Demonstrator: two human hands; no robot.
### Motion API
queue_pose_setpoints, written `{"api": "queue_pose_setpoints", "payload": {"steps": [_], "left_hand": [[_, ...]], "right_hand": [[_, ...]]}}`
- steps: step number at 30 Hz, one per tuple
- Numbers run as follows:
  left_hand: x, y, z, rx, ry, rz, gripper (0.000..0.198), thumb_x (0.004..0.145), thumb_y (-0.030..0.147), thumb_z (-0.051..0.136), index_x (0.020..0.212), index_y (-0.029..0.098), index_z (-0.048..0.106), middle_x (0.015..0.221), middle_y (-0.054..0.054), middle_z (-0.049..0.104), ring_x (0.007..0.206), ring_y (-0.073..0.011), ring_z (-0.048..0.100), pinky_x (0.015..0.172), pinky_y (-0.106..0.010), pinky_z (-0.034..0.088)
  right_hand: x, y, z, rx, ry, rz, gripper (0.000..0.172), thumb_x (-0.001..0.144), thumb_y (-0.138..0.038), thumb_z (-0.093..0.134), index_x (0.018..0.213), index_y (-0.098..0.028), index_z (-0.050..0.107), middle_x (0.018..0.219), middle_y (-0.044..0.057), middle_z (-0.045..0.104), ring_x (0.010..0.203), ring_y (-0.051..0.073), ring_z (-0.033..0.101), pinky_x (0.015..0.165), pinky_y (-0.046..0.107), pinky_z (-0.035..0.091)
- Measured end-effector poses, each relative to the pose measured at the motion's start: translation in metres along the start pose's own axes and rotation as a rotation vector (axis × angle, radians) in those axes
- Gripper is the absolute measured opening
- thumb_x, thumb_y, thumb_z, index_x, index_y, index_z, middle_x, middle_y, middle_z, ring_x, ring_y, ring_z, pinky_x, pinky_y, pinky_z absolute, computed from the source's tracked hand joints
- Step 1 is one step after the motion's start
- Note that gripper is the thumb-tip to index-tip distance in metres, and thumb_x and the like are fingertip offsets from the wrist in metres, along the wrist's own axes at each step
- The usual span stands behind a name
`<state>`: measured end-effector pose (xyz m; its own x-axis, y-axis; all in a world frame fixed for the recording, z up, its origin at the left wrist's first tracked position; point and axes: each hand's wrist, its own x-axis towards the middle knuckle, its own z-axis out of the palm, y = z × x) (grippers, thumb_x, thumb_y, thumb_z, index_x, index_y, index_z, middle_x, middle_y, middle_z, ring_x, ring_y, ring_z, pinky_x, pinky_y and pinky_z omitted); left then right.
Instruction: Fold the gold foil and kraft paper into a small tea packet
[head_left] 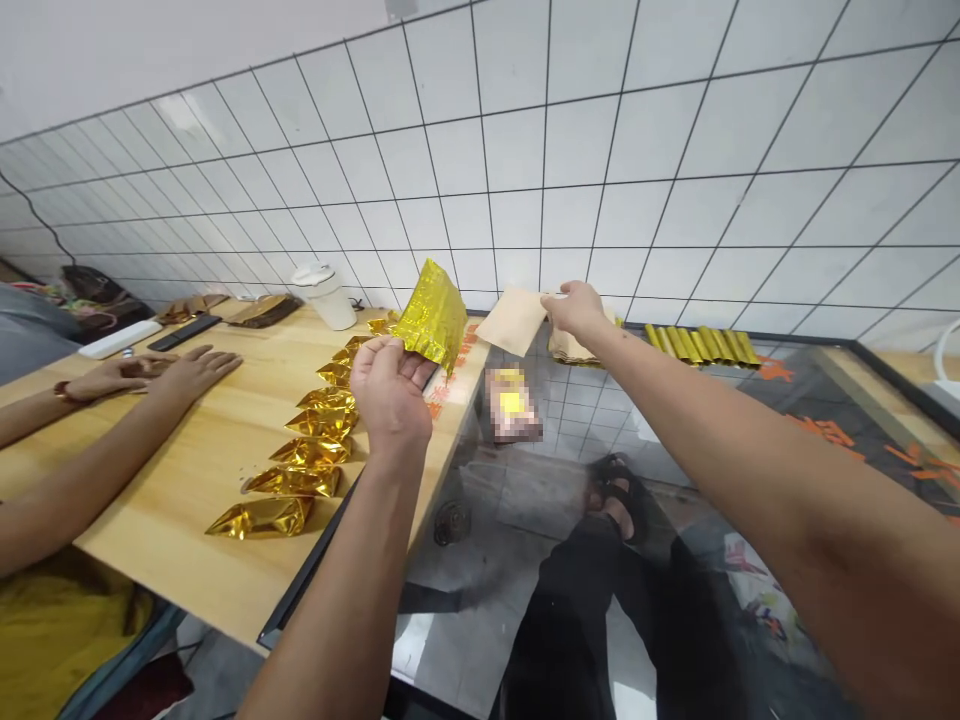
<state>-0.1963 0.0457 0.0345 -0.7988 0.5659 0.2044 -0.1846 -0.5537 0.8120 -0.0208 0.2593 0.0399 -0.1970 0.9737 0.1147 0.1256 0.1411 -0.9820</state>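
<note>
My left hand (394,390) pinches a crinkled sheet of gold foil paper (433,312) by its lower edge and holds it up over the seam between the wooden and glass tabletops. Farther right, my right hand (576,312) grips a tan paper sheet (514,320) by its right corner. Beneath that hand lies a stack of similar tan sheets (571,345), partly hidden by it. A row of folded gold foil pieces (311,452) with pointed ends runs along the wooden table, left of my left wrist.
Several rolled gold tubes (703,345) lie along the back of the glass tabletop (517,540). A white lidded cup (326,297) stands by the tiled wall. At left, another person's hands (176,375) rest on the wooden table (180,570), near a dark phone-like bar (184,333).
</note>
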Motion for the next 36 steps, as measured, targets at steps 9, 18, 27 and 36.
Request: {"api": "queue_pose_setpoints", "payload": {"steps": [9, 18, 27, 36], "left_hand": [[-0.098, -0.029, 0.027, 0.756, -0.707, 0.420, 0.016, 0.098, 0.020, 0.062, 0.106, 0.027, 0.075, 0.110, -0.007, 0.080, 0.104, -0.0268, 0.074, 0.097, -0.037, 0.054], [-0.158, -0.043, 0.039, 0.768, -1.070, 0.720, 0.023, 0.101, 0.031, 0.067, 0.121, 0.021, 0.072, 0.138, -0.011, 0.077, 0.131, -0.0264, 0.070, 0.113, -0.041, 0.055], [-0.143, -0.061, 0.046, 0.232, -0.847, -0.632, 0.068, 0.071, 0.055, 0.097, 0.120, 0.012, 0.076, 0.111, -0.016, 0.084, 0.099, -0.0347, 0.081, 0.088, -0.047, 0.065], [-0.147, -0.067, 0.046, 0.304, -0.773, -0.727, 0.058, 0.063, 0.053, 0.101, 0.101, 0.012, 0.084, 0.100, -0.014, 0.086, 0.082, -0.0281, 0.081, 0.069, -0.034, 0.062]], "right_hand": [[-0.148, -0.005, -0.062, 0.302, -0.357, 0.261, 0.055, 0.092, -0.071, 0.076, 0.114, -0.021, 0.075, 0.117, 0.018, 0.082, 0.106, 0.032, 0.079, 0.083, 0.041, 0.069], [-0.218, 0.036, -0.132, 0.288, -0.081, 0.263, 0.036, 0.071, -0.032, 0.097, 0.099, -0.021, 0.079, 0.103, 0.011, 0.087, 0.087, 0.029, 0.081, 0.075, 0.038, 0.066], [-0.244, 0.048, -0.155, 0.281, -0.259, 0.312, 0.055, 0.068, -0.047, 0.101, 0.108, -0.017, 0.080, 0.095, 0.010, 0.086, 0.066, 0.023, 0.077, 0.062, 0.034, 0.061], [-0.236, 0.066, -0.172, 0.301, -0.296, 0.380, 0.045, 0.068, -0.049, 0.100, 0.094, -0.018, 0.081, 0.086, 0.007, 0.084, 0.067, 0.021, 0.074, 0.057, 0.029, 0.057]]}}
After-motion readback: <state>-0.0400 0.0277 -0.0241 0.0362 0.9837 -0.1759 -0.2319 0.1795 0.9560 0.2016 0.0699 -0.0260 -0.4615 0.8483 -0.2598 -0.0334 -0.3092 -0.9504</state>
